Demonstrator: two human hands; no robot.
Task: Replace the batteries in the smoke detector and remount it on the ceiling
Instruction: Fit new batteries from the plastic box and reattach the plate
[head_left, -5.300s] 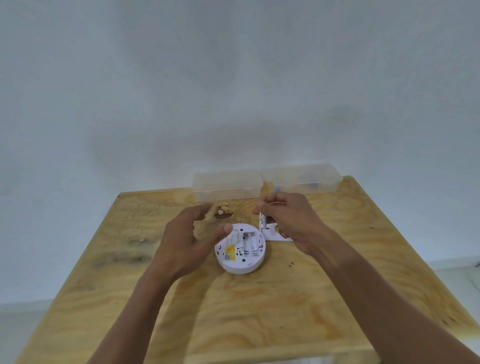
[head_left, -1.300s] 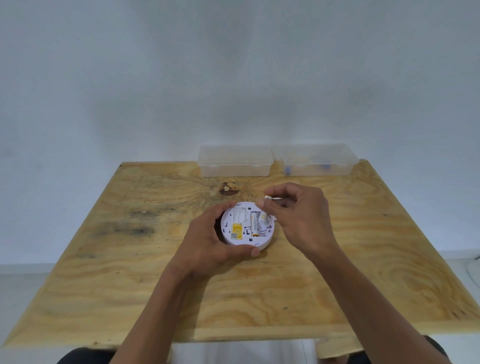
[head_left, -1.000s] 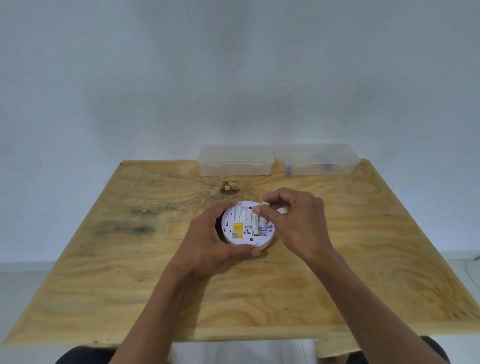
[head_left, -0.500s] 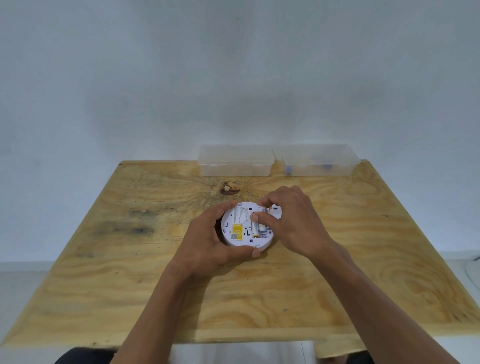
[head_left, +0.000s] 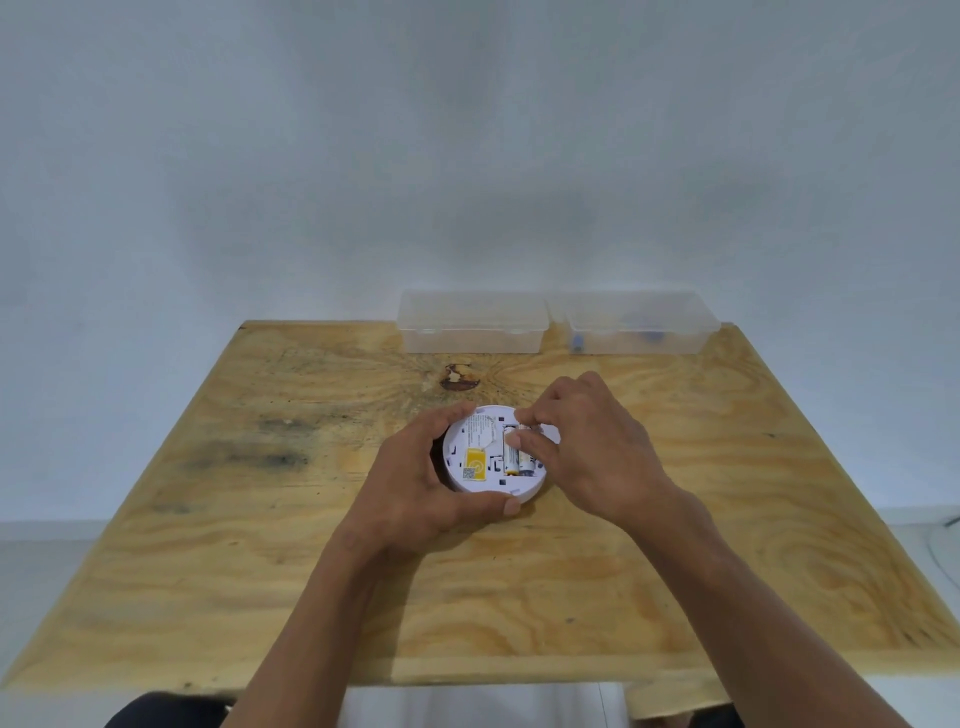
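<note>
Half a second ago my right thumb lay further left across the batteries; now it presses on the battery (head_left: 525, 460) nearest my palm, and my forefinger has curled down to the far end of the battery bay. Five seconds back the detector sat nearer me and my right hand was off at the battery pack.

My left hand (head_left: 415, 488) is clamped around the detector (head_left: 475, 452), fingers over its far left rim, thumb along the near edge. It lies back-up on the table (head_left: 260, 545), just beyond the middle. My right hand (head_left: 592, 457) arches over its right side, thumb and forefinger closed down on the battery, other fingers folded, hiding that rim. A second battery (head_left: 510, 457) sits beside it, by a yellow label (head_left: 475, 464).

Two clear boxes (head_left: 472, 325) stand side by side at the far edge, well apart from my hands. A dark knot (head_left: 460, 379) marks the wood between.
</note>
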